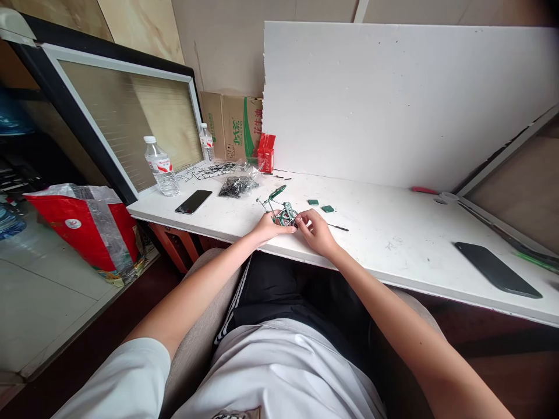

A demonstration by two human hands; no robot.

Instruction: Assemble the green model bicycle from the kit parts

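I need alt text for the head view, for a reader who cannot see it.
A left hand holds a small green model bicycle, the right hand at its wheel, near the edge of a white table. Two green pieces lie beyond; at left are a phone, a bag of dark parts and two bottles.

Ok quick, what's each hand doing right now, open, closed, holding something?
Left hand: closed, holding the green miniature bicycle.
Right hand: fingers curled at the bicycle's wheel; cannot tell if it grips anything.
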